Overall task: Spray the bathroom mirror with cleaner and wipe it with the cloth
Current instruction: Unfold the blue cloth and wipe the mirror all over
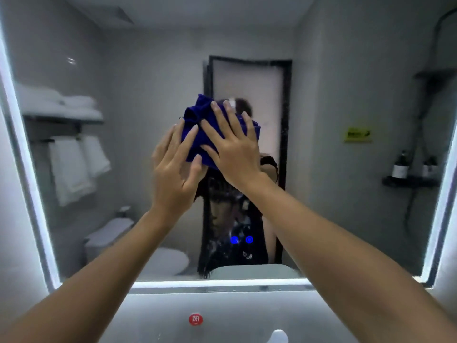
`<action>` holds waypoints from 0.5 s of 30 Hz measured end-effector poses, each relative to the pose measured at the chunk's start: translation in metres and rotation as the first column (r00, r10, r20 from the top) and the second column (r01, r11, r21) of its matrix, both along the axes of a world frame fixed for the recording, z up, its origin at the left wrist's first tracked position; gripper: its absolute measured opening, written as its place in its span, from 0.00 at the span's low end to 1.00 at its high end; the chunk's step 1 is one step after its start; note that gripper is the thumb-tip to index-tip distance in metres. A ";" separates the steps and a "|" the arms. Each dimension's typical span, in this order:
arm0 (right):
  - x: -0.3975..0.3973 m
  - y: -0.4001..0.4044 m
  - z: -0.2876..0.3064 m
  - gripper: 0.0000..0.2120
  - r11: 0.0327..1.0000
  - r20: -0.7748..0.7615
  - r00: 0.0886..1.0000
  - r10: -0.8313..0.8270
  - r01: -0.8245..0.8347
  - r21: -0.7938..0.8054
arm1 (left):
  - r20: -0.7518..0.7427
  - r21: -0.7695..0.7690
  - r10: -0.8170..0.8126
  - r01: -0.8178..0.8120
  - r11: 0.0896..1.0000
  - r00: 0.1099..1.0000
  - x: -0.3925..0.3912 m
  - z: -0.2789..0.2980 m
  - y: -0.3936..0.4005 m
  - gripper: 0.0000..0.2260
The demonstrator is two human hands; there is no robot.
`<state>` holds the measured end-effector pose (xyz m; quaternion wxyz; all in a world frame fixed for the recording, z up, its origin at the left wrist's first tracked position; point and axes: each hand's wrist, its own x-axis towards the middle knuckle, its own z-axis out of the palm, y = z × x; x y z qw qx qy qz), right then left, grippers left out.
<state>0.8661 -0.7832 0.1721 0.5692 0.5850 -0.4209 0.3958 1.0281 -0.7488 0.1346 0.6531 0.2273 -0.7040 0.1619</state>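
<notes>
Head view: a lit-edged bathroom mirror (346, 70) is faced straight on, with both bare arms raised toward it.
Cloth: a crumpled dark blue cloth (197, 134) is held against the glass near the mirror's middle, at about the height of the reflected head.
Right hand: the right hand (235, 149) is laid flat on the cloth with fingers straight and spread, so the cloth is pressed rather than clutched.
Left hand: the left hand (173, 174) is set at the cloth's lower left edge, fingers extended upward over the fabric and the thumb tucked against its bottom corner (a light pinch may be formed there, but it cannot be told for certain).
Mirror surface: faint streaks and specks are seen on the glass over the reflected door, and two small blue lights (241, 240) are shown low in the glass.
Reflection: white towels (74, 164) on a rack and shelf are shown at the left, a toilet (163, 261) below them, and dark bottles (400, 167) on a shelf at the right.
Below the mirror: a red round sticker (195, 319) is seen on the pale surface beneath the lit lower edge.
</notes>
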 end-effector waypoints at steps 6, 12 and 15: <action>-0.084 0.021 -0.005 0.23 0.999 0.070 0.997 -0.025 0.028 -0.038 | -0.062 0.070 0.041 -0.036 0.997 0.997 -0.066 0.009 0.013 0.22; -0.213 0.061 -0.016 0.24 0.992 0.123 0.985 -0.121 0.124 -0.020 | -0.036 0.118 -0.060 0.064 0.991 0.998 -0.161 -0.001 0.032 0.22; -0.270 0.076 -0.027 0.24 0.985 0.181 0.970 -0.161 0.169 -0.029 | 0.026 0.132 -0.097 0.093 0.987 0.995 -0.196 -0.003 0.038 0.23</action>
